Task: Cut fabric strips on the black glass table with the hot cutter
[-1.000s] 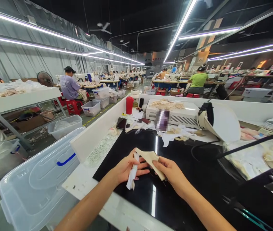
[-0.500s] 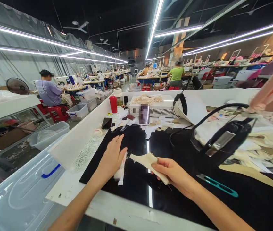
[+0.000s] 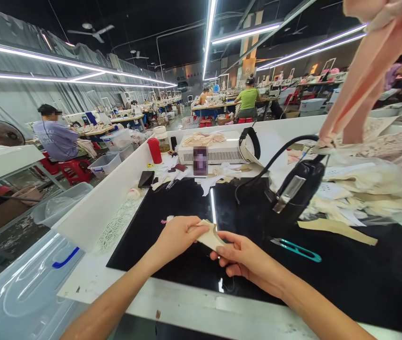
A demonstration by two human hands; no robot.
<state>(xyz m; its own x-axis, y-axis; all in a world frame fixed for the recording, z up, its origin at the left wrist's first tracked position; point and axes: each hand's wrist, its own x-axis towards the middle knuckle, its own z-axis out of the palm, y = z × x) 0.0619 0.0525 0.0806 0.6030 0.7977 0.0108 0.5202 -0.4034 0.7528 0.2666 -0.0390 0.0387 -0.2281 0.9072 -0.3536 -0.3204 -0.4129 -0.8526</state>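
Observation:
A cream fabric piece (image 3: 209,236) is held between my two hands above a glossy black board (image 3: 190,200). My left hand (image 3: 178,236) is closed on its left end, thumb on top. The fingers of my right hand (image 3: 238,252) pinch its right end. Part of a small white and pink item (image 3: 167,219) shows behind my left hand; the rest is hidden. To the right of my right hand lie teal thread snips (image 3: 298,249), flat on the board. Beyond them rests a long tan strip of material (image 3: 337,231).
A black iron-like tool (image 3: 298,189) with a thick cable stands at the right, near piled fabric pieces (image 3: 349,184). Behind the board are a white vented box (image 3: 215,153), a phone (image 3: 146,179) and a red cup (image 3: 154,151). Tangled pale cord (image 3: 116,226) lies left.
My left hand has moved right and taken hold of the cream fabric piece, which only my right hand held before. The whole view has shifted somewhat to the right.

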